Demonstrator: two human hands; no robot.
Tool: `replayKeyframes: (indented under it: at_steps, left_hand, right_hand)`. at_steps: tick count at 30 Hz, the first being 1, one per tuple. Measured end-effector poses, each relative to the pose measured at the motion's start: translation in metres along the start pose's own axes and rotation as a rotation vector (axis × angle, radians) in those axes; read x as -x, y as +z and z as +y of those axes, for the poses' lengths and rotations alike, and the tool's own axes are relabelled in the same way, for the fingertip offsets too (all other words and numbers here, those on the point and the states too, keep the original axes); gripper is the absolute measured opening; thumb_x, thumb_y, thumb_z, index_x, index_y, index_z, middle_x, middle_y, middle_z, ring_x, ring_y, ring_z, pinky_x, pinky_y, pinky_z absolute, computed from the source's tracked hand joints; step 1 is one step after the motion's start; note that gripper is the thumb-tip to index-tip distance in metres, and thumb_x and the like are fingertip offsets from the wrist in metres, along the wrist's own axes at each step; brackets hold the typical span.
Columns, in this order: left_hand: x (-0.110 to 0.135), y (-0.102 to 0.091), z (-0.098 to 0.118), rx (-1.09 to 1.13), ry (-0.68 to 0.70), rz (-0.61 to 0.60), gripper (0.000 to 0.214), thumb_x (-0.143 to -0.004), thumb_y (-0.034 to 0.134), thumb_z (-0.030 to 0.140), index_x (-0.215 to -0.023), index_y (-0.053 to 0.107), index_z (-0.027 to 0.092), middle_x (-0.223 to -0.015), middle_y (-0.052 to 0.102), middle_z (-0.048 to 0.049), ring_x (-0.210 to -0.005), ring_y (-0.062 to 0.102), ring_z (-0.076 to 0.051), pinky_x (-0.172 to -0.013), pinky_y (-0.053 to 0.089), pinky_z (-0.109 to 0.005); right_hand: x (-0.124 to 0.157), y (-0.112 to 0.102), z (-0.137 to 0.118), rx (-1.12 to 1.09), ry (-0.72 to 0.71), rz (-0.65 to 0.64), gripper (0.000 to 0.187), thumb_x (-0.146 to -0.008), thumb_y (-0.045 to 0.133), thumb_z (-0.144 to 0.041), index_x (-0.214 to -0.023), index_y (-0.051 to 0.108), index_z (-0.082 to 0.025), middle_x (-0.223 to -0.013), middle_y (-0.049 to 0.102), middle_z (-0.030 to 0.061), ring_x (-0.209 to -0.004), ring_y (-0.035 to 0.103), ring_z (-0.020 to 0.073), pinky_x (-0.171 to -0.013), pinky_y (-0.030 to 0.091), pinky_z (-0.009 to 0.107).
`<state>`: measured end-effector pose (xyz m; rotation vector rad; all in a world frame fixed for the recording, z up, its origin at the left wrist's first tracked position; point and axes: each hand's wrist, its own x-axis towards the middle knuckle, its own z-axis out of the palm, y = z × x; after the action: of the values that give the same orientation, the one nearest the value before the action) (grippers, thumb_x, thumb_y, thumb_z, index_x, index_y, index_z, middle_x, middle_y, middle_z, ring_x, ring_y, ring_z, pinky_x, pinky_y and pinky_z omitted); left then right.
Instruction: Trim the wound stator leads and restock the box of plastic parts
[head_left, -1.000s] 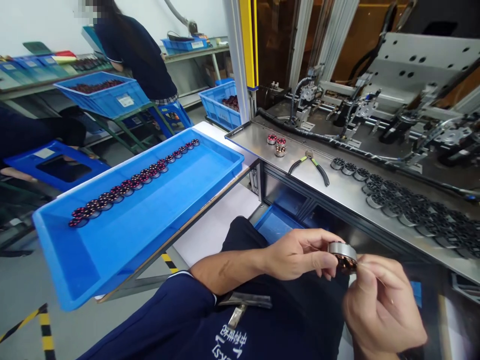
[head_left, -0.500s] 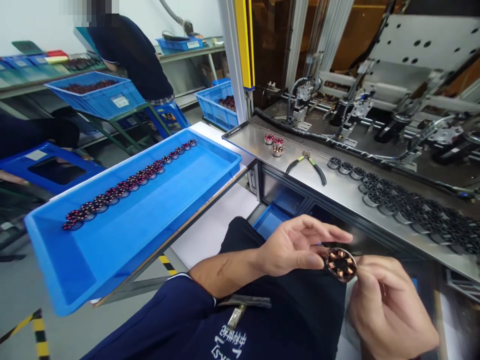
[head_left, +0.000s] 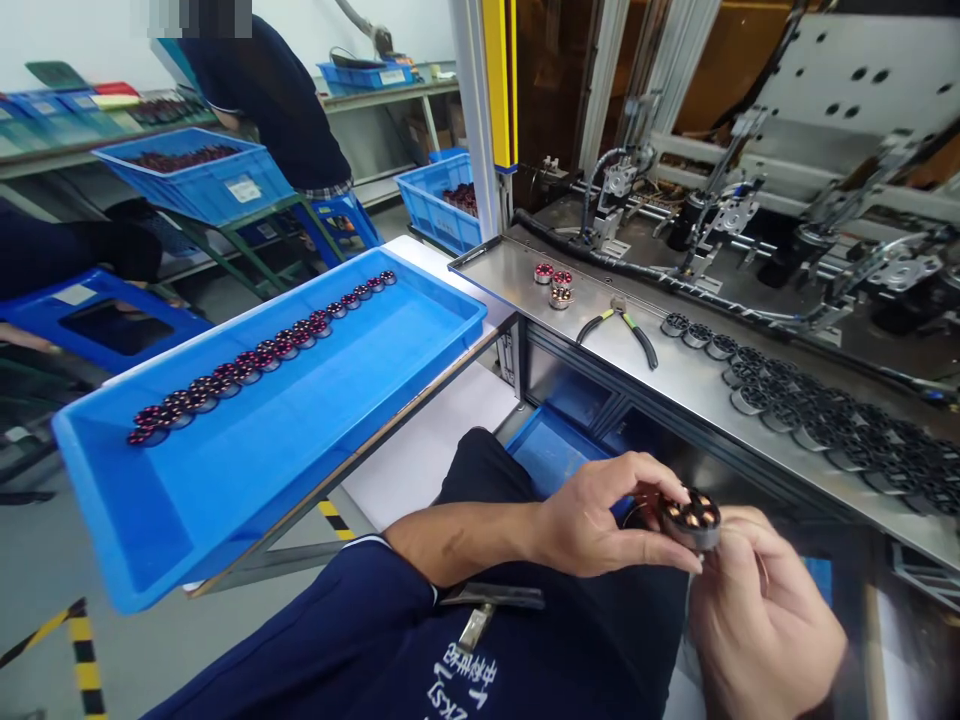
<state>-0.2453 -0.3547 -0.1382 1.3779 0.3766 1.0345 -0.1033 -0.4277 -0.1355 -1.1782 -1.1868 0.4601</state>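
My left hand [head_left: 600, 520] and my right hand [head_left: 757, 610] both pinch one small round motor stator [head_left: 691, 517] with copper windings, held over my lap with its wound face turned up. The left fingers curl over its near edge; the right fingers grip it from below and the right. To the left stands a long blue tray [head_left: 315, 420] with a row of several dark wound stators [head_left: 262, 352] along its far side. On the steel bench [head_left: 697, 385] to the right lie several grey stators [head_left: 817, 415] in rows.
Pliers with green-black handles [head_left: 622, 330] and three small wound parts [head_left: 555, 285] lie on the bench. Machinery [head_left: 750, 220] stands behind it. A person in dark blue [head_left: 277, 90] works at the far left among blue crates [head_left: 195, 180]. A blue bin [head_left: 555, 450] sits under the bench.
The stator has been turned in my hands: first edge-on, then face up. My left fingers opened briefly and have closed on it again.
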Motion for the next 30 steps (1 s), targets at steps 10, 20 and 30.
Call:
replayKeyframes:
  at_steps: [10, 20, 30]
  left_hand:
    - [0.002, -0.007, -0.002, -0.315, 0.263, -0.023, 0.040, -0.079, 0.083, 0.035, -0.109, 0.069, 0.014, -0.110, 0.073, -0.0137, -0.098, 0.070, -0.020, -0.090, 0.060, -0.033]
    - [0.008, -0.011, 0.009, 0.204, 0.019, -0.152, 0.021, -0.070, 0.083, 0.014, -0.089, 0.073, 0.017, -0.125, 0.065, -0.0123, -0.110, 0.068, -0.021, -0.100, 0.057, -0.038]
    - [-0.002, 0.000, -0.001, 0.613, -0.537, -0.243, 0.061, -0.065, 0.089, 0.053, -0.106, 0.063, 0.016, -0.087, 0.073, -0.0034, -0.074, 0.073, -0.016, -0.066, 0.056, -0.027]
  right_hand:
    - [0.001, 0.001, 0.015, -0.382, 0.498, 0.022, 0.019, -0.080, 0.083, -0.031, -0.077, 0.073, -0.015, -0.071, 0.066, 0.0033, -0.061, 0.059, 0.0111, -0.054, 0.051, 0.020]
    - [-0.005, -0.012, 0.006, 0.020, -0.166, -0.104, 0.009, -0.092, 0.064, -0.012, -0.085, 0.066, -0.016, -0.080, 0.063, 0.0039, -0.072, 0.061, 0.0142, -0.062, 0.050, 0.026]
    - [-0.024, -0.052, 0.004, 0.345, -0.307, -0.418, 0.024, -0.095, 0.062, -0.029, -0.073, 0.062, -0.021, -0.077, 0.068, 0.0071, -0.075, 0.070, 0.0235, -0.060, 0.056, 0.036]
